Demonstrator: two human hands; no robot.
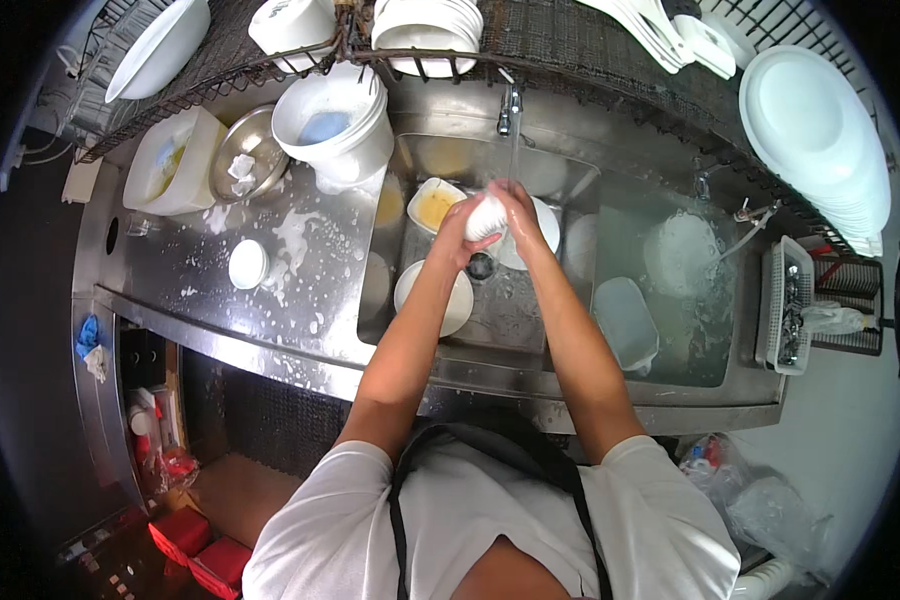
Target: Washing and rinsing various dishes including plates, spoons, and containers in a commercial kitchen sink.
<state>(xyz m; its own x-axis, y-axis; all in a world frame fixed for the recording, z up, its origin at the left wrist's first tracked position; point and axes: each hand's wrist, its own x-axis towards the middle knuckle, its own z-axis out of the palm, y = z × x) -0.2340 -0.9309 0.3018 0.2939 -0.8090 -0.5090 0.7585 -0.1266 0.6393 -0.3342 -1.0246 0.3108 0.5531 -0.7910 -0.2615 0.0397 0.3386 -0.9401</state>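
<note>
Both my hands hold a stack of small white ribbed cups or bowls (486,217) under the stream of the tap (510,109). My left hand (459,234) grips it from the left, while my right hand (519,214) is around its right and upper side. Below them, in the left basin of the steel sink (506,319), lie a white bowl with yellow residue (433,205), a round white bowl (457,300) and a white dish (544,232), partly hidden by my right hand. A dark round drain fitting (481,265) shows beneath my hands.
The right basin holds cloudy water (675,330) and a translucent plastic container (625,322). On the soapy counter stand a small white dish (248,264), stacked white buckets (352,150), a steel bowl (229,161) and a plastic tub (146,169). A wire shelf with dishes (420,56) overhangs the sink.
</note>
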